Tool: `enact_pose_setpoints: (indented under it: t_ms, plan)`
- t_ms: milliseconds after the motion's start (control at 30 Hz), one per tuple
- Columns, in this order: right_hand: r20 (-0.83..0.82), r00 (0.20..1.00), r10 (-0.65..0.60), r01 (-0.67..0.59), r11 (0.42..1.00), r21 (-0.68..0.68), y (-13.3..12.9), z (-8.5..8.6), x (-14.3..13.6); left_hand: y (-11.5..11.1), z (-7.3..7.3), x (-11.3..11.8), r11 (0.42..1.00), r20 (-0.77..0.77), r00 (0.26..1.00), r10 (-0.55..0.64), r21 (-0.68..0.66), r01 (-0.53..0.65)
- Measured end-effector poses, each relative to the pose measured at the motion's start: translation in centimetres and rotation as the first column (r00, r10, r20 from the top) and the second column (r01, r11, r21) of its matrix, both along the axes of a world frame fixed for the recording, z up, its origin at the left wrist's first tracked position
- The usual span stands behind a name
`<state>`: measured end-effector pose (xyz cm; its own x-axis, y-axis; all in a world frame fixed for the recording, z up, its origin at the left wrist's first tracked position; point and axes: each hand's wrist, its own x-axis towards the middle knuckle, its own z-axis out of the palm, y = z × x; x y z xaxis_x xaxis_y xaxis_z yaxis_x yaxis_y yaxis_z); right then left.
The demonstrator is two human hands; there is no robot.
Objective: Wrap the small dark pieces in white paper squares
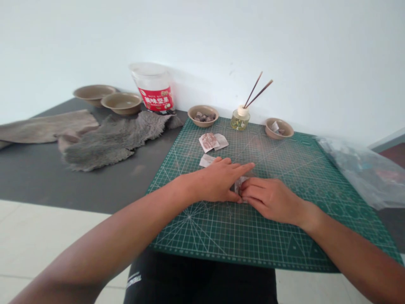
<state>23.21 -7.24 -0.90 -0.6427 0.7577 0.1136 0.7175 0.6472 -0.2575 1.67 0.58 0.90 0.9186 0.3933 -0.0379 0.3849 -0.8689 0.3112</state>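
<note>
- Green gridded rectangular cutting mat point(253, 240), centre to right; laid, I'd guess, to spare the dark flat tabletop point(120, 185);
- Left hand point(218, 179), mid-frame; spread palm-down, fingers straight, probably to steady;
- Right hand point(272, 200), just right of it; fingertips closed in a pinch;
- Tan round bowl point(204, 123) of dark lumpy chunks point(204, 117), upper centre; set back, seemingly for elbow room;
- Small pale paper piece point(238, 183), centre; in that pinch, partly hidden.

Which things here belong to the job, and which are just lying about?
Likely in the job:
paper piece being handled
loose papers
cutting mat
bowl of dark lumps
right-hand bowl

Likely just lying about:
diffuser
labelled tub
grey cloth
left-hand bowls
plastic bag
</note>
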Motion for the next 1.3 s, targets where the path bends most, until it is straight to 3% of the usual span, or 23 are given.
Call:
enact_pose_setpoints:
  t_ms: [133,333,500,633,800,967,1133,1300]
  plan:
    - [0.023,0.992,-0.125,0.124,0.991,0.043,0.3,0.2,0.4,0.0,0.0,-0.1,1.0,0.006,1.0,-0.004,-0.02,0.004]
    - [0.027,0.999,-0.042,0.042,0.999,0.027,0.1,0.2,0.6,-0.1,0.0,-0.3,1.0,-0.007,1.0,0.003,-0.003,-0.003]
    - [0.025,0.988,-0.153,0.151,0.987,0.062,0.4,0.2,0.8,-0.1,-0.1,-0.3,1.0,0.016,1.0,-0.01,-0.009,0.011]
    - [0.025,0.999,-0.038,0.037,0.999,0.012,0.2,0.4,0.8,-0.2,0.2,-0.3,1.0,-0.025,1.0,-0.013,-0.022,0.012]
    - [0.062,0.98,-0.189,0.186,0.981,0.056,0.3,0.5,1.2,-0.2,0.2,-0.3,1.0,-0.005,1.0,-0.012,-0.013,0.012]
    - [0.061,0.998,-0.003,0.001,0.999,0.033,0.3,0.3,1.0,-0.2,0.2,-0.2,0.999,-0.023,0.999,-0.032,-0.014,0.031]
    - [0.109,0.986,-0.129,0.119,0.989,0.088,0.8,0.4,1.3,-0.2,0.3,-0.2,1.0,-0.016,1.0,-0.023,0.0,0.023]
    - [0.068,0.998,0.014,-0.014,1.0,0.007,0.4,0.6,0.9,-0.4,0.7,-0.2,0.999,-0.057,0.997,-0.045,-0.029,0.044]
